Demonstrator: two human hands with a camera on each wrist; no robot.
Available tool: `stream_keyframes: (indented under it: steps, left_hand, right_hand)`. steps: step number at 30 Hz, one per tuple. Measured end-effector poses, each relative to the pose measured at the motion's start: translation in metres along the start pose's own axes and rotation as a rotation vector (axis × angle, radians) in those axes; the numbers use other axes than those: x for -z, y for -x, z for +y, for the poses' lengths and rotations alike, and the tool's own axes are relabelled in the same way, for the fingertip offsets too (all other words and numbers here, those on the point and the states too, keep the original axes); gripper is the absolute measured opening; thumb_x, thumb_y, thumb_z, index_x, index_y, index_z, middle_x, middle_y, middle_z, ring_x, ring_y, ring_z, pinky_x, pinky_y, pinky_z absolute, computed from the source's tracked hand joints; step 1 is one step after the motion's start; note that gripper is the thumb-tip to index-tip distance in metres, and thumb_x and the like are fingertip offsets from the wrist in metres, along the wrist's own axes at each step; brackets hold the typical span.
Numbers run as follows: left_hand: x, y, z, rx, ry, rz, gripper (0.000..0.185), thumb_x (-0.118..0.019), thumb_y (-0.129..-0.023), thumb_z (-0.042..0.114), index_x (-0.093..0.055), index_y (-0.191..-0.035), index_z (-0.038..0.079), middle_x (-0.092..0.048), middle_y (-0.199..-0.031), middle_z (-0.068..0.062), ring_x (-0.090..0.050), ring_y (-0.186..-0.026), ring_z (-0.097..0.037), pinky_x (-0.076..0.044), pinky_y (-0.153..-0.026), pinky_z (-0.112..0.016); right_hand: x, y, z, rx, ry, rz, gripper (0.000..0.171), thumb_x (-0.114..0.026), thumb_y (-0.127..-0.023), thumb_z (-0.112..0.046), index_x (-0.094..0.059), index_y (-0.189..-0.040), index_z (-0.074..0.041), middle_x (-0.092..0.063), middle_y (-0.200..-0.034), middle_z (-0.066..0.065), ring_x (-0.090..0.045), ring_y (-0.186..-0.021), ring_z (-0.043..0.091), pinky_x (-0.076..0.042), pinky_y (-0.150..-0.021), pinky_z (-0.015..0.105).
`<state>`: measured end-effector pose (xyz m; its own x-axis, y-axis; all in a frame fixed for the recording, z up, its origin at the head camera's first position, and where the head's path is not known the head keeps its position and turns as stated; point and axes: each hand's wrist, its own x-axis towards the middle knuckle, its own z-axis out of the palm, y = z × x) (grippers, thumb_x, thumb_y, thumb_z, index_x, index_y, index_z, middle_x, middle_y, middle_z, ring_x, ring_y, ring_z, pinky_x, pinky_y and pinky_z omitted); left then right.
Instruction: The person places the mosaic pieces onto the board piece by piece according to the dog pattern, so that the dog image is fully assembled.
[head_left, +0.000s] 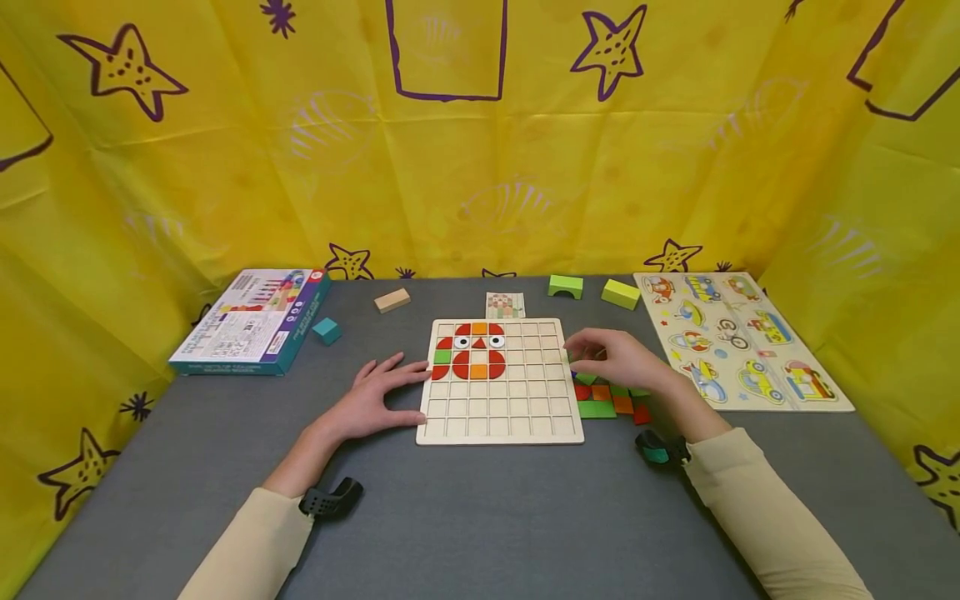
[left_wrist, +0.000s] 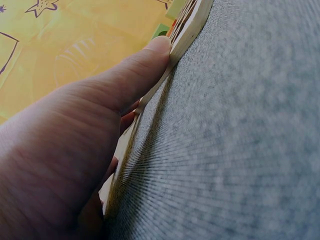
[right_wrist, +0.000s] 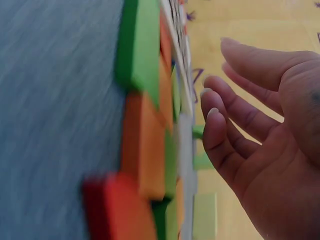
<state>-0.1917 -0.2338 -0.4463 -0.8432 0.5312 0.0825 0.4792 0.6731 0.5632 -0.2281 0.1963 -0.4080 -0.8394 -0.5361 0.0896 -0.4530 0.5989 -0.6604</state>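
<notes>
Here the left hand (head_left: 372, 403) lies flat on the grey table (head_left: 480, 517), fingers straight, steadying the left edge of the wooden grid board (head_left: 500, 417). The right hand (head_left: 618, 358) hovers over the loose coloured tiles (head_left: 607, 404) just right of the board, its grip loosely curled and holding nothing. The step looks like choosing a tile; next comes pinching one and seating it beside the red pattern (head_left: 471, 350)
</notes>
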Motion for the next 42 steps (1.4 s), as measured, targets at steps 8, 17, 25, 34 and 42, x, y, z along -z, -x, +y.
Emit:
stream_keyframes:
  steps: [8,17,25,34,42]
  left_hand:
    - [0.001,0.001,0.0,0.002,0.004,0.003,0.072,-0.079,-0.086,0.046,-0.056,-0.146,0.016,-0.043,-0.157,-0.003,-0.016,-0.15,-0.041,0.001,-0.113,-0.067]
    - [-0.001,-0.001,0.001,-0.003,0.001,-0.002,0.072,-0.079,-0.086,0.046,-0.056,-0.147,0.016,-0.044,-0.156,-0.003,-0.016,-0.15,-0.041,0.001,-0.113,-0.067]
    - [-0.001,-0.001,0.0,0.001,-0.006,-0.004,0.072,-0.079,-0.086,0.046,-0.056,-0.147,0.016,-0.043,-0.157,-0.003,-0.016,-0.15,-0.041,0.001,-0.113,-0.066]
    - [0.0,0.0,0.0,0.013,-0.006,-0.009,0.073,-0.079,-0.086,0.048,-0.055,-0.148,0.017,-0.042,-0.157,-0.002,-0.015,-0.15,-0.041,0.002,-0.114,-0.066]
    - [0.0,0.001,-0.002,0.003,-0.006,-0.009,0.072,-0.078,-0.087,0.047,-0.054,-0.148,0.017,-0.042,-0.158,-0.003,-0.015,-0.15,-0.041,0.002,-0.113,-0.067]
  right_hand:
    - [0.005,0.011,0.016,-0.045,0.058,0.004,0.023,-0.074,-0.093,-0.013,-0.07,-0.113,-0.003,-0.068,-0.098,0.002,-0.06,-0.085,0.018,-0.051,-0.079,0.039]
    - [0.002,0.015,0.017,-0.063,0.123,0.01,0.019,-0.077,-0.091,-0.015,-0.072,-0.104,-0.002,-0.066,-0.089,0.0,-0.059,-0.079,0.016,-0.051,-0.074,0.036]
    - [-0.002,0.014,0.017,-0.037,0.151,0.019,0.019,-0.078,-0.09,-0.014,-0.072,-0.103,-0.002,-0.064,-0.09,0.002,-0.059,-0.081,0.017,-0.051,-0.075,0.038]
    - [-0.005,0.013,0.014,-0.054,0.148,-0.001,0.017,-0.076,-0.091,-0.011,-0.07,-0.104,-0.002,-0.064,-0.089,0.001,-0.058,-0.081,0.018,-0.05,-0.076,0.038]
    - [-0.006,0.012,0.008,-0.058,0.173,-0.02,0.018,-0.075,-0.092,-0.01,-0.069,-0.105,0.001,-0.064,-0.09,0.003,-0.058,-0.081,0.019,-0.051,-0.076,0.039]
